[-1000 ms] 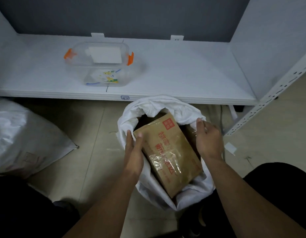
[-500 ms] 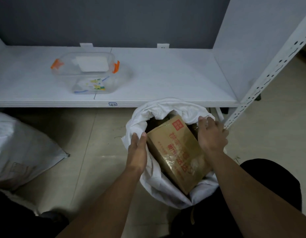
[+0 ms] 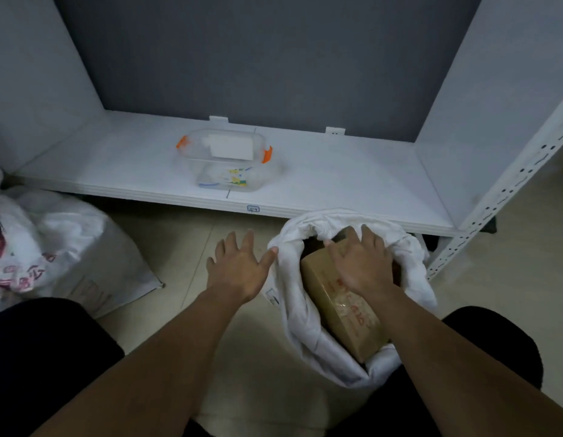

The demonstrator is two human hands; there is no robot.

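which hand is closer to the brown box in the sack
Right. The right hand lies on the brown box; the left hand is spread outside the white sack, thumb at its rim.

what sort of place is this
Probably a storeroom or stockroom: a white metal shelf with a perforated upright, a white sack holding a brown carton, and another full sack on the tiled floor.

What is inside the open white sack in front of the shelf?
A brown cardboard box with red print, tilted, its upper end under the right hand. The wall of the open white sack and the box itself hide whatever lies deeper.
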